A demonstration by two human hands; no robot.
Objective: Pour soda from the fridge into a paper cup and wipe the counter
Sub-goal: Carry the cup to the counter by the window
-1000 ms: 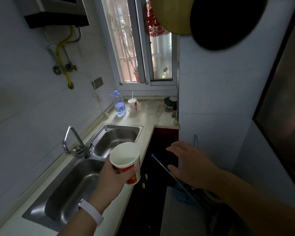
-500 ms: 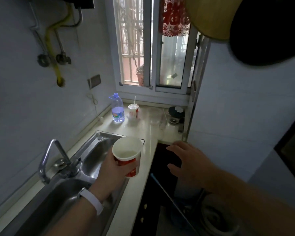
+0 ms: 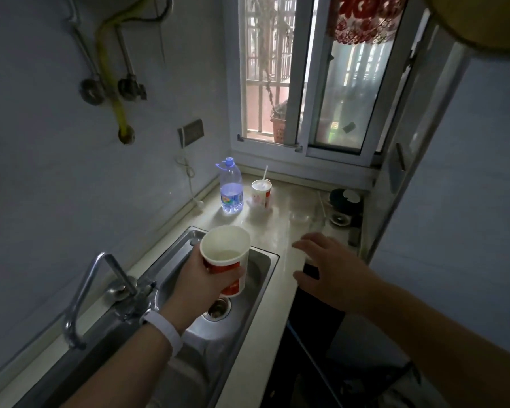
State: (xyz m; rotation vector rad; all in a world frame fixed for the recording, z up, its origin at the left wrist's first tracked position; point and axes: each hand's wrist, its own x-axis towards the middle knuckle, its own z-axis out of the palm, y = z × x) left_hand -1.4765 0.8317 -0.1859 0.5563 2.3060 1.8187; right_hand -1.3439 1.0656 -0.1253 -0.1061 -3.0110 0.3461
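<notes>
Head cam: paper cup (image 3: 225,254) gripped in left hand (image 3: 202,282) over sink (image 3: 256,278).

A white paper cup (image 3: 225,257) with red print, slightly tilted, is held above the sink basin; pale liquid shows at its bottom.

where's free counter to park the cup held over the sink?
Best bare patch: the counter strip between the sink rim and the open right hand. Crowded at the back: water bottle and straw cup under the window, dark clutter in the far right corner. Left hand holds the paper cup.
</notes>
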